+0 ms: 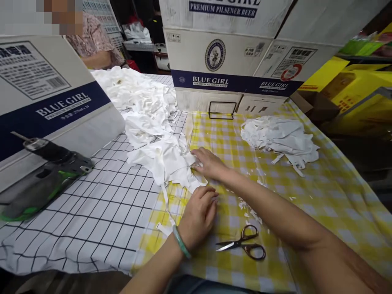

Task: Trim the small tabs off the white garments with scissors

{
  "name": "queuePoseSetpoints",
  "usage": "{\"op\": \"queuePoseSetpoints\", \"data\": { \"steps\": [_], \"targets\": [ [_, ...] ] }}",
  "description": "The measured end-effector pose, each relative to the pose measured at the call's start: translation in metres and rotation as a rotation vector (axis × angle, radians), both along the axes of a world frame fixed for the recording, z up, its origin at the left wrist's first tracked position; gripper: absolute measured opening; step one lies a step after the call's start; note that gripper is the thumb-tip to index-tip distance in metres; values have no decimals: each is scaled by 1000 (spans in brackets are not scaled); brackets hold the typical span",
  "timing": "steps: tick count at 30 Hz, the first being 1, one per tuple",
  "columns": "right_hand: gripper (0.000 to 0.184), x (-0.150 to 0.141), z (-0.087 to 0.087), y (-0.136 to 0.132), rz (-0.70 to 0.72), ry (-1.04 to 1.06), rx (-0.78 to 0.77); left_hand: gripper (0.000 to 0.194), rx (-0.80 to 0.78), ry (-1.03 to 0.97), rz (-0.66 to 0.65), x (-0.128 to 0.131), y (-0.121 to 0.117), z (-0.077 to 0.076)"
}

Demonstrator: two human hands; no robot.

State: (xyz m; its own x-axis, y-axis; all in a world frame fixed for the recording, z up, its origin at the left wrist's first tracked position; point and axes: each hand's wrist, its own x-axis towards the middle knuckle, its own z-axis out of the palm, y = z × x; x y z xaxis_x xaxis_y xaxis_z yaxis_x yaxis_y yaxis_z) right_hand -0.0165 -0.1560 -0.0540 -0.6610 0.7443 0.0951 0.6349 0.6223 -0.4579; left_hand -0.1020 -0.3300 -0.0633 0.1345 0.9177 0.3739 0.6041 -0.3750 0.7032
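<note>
My right hand reaches across to the near end of a long heap of white cloth pieces, and its fingers close on the edge of a piece. My left hand, with a green bangle on its wrist, rests on the yellow checked cloth just below, fingers curled down, touching the heap's lowest strip. Whether it grips anything is hidden. A pair of scissors lies slightly apart at the blades, to the right of my left hand.
A smaller pile of white pieces lies at the right. A green power drill lies on the black-grid cloth at left. Blue Girl beer cartons stand at the back and left. Another person sits beyond.
</note>
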Motion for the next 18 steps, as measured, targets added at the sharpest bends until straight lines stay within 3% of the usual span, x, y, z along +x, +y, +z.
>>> {"op": "queuePoseSetpoints", "data": {
  "steps": [2, 4, 6, 8, 11, 14, 16, 18],
  "targets": [
    [20, -20, 4, 2, -2, -13, -18, 16, -47, 28, 117, -19, -3, 0],
    [7, -22, 18, 6, -15, -18, -38, 12, -104, 67, 340, -47, 0, -1],
    [10, -12, 36, 8, -12, 14, -69, 15, -161, 80, 551, -81, 8, -5],
    [21, 3, 49, 5, -21, 78, -94, 21, -237, 77, 639, -111, 17, -10],
    [30, 26, 53, -1, -113, 125, -15, 27, -331, 27, 652, -134, 25, -12],
    [27, 37, 43, -16, -171, 92, 143, 18, -363, -81, 647, -126, 13, 1],
    [39, 32, 36, -35, -79, 110, 160, 18, -405, -245, 562, -110, -3, 16],
    [56, 16, 30, -58, 119, 172, 110, 25, -512, -554, 373, -92, -19, 33]
  ]
}}
